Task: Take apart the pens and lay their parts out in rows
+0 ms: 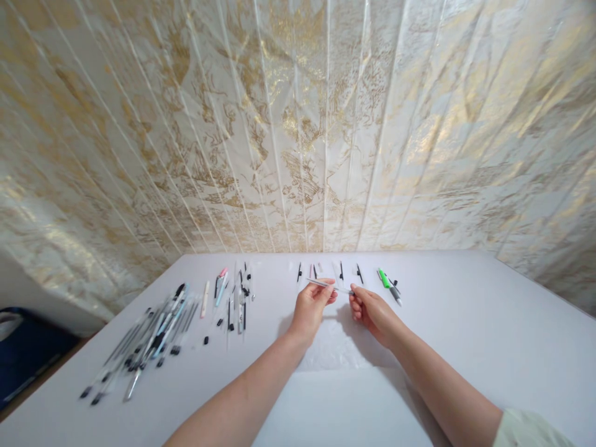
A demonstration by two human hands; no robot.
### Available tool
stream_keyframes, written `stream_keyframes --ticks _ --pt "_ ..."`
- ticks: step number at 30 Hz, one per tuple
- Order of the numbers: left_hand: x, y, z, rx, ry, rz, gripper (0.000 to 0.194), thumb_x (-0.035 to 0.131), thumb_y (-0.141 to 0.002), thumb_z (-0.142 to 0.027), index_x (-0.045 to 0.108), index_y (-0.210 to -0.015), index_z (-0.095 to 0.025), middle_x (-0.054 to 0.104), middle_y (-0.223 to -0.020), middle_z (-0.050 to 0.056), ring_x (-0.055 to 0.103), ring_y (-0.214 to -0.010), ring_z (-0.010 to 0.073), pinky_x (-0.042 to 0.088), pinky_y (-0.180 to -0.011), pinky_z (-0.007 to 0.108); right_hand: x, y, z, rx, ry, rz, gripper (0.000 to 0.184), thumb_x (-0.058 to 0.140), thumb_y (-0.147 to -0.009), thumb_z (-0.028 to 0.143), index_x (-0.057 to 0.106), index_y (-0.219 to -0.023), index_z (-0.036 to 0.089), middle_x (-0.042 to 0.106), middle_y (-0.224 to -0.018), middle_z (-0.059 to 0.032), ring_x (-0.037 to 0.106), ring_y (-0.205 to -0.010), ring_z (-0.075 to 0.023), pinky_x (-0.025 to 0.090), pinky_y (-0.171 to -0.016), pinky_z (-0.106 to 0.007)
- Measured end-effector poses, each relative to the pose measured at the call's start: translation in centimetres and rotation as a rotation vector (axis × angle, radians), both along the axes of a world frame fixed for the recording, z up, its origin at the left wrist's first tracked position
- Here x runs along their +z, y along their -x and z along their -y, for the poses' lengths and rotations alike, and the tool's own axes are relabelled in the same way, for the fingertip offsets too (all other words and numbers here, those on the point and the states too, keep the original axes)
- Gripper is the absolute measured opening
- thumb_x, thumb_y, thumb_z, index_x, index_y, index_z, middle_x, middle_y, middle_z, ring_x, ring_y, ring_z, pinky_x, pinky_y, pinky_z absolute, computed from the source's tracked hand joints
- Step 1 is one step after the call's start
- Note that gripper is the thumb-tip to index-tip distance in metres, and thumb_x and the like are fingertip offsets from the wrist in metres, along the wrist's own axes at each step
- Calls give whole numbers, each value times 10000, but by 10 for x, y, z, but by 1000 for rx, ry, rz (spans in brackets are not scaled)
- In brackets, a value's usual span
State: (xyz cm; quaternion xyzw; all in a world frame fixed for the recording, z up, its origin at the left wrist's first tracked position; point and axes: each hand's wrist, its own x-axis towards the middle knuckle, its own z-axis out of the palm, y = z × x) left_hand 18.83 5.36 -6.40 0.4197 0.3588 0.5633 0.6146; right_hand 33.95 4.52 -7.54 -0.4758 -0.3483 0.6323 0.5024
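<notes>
My left hand (313,310) and right hand (372,310) pinch a slim pen part (315,281)
Pens (164,329) lie left; beyond, a dark-blue container (35,357) with something white (9,323)

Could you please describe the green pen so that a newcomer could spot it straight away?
On the white table, look at the far side, beyond the right hand and slightly to its right. The green pen lies there at a slant, with a grey grip toward the person. Its bright green barrel sets it apart from the thin dark pieces to its left.
</notes>
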Motion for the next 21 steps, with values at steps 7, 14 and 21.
stream_keyframes --ticks 7,14,21 --pt "0 0 -1 14 -31 -42 349 759 -657 -398 690 -871 -132 683 -758 45 638 -688 131 525 -718 276 6 -4 2 42 -11 -1 424 633 -759 524 463 -577 181 331 -450 77 277 -398 -59 192 -422 -217" --pt "0 -1 -1 -7 -12 -29 349 775 -637 -396 702 -848 -128 690 -719 41 644 -677 132 533 -706 271 6 -4 1 48 -22 -50 424 657 -737 516 451 -567 187 284 -446 90 233 -402 -60 190 -426 -224" --pt "-2 0 -1 11 47 22 347 788 -628 -395 715 -831 -124 704 -731 53 642 -673 131 531 -707 272 8 1 4 -11 -93 -37 408 649 -751 507 466 -575 187 327 -456 75 283 -427 -72 227 -455 -233"
